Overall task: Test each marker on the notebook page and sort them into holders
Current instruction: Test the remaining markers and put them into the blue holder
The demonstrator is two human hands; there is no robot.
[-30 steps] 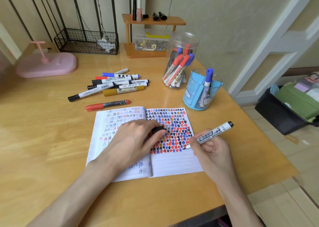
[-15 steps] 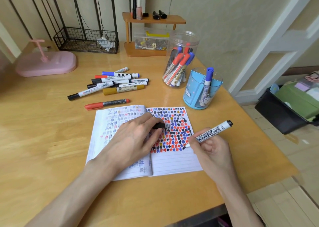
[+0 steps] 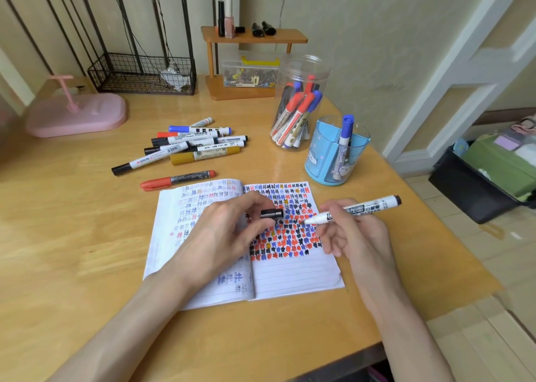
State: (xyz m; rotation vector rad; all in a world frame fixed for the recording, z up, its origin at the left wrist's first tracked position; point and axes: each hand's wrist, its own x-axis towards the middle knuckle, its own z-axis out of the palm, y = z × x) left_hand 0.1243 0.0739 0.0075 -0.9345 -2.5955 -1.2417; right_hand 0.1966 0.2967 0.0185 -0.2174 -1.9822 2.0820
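Observation:
An open notebook (image 3: pixel 293 277) lies on the wooden desk, its right page dense with red, blue and black marks. My right hand (image 3: pixel 353 230) grips an uncapped black whiteboard marker (image 3: pixel 362 209), tip pointing left just above the page. My left hand (image 3: pixel 220 233) rests over the notebook's middle and pinches the black cap (image 3: pixel 271 213), a short gap from the tip. A clear jar (image 3: pixel 300 103) holds several markers. The blue holder (image 3: pixel 324 155) has one blue marker (image 3: pixel 343 143). Several loose markers (image 3: pixel 191 145) lie behind the notebook, a red one (image 3: pixel 177 180) nearest.
A pink stand (image 3: pixel 78 114) sits at the back left, a wire basket (image 3: pixel 142 74) behind it. A wooden shelf (image 3: pixel 252 37) with small bottles and a clear box stands at the back. The desk edge drops off to the right, near a black bin (image 3: pixel 475 184) on the floor.
My right hand lifted the marker off the page's lower marks and swung its tip left toward the cap. My left hand raised the cap slightly off the page.

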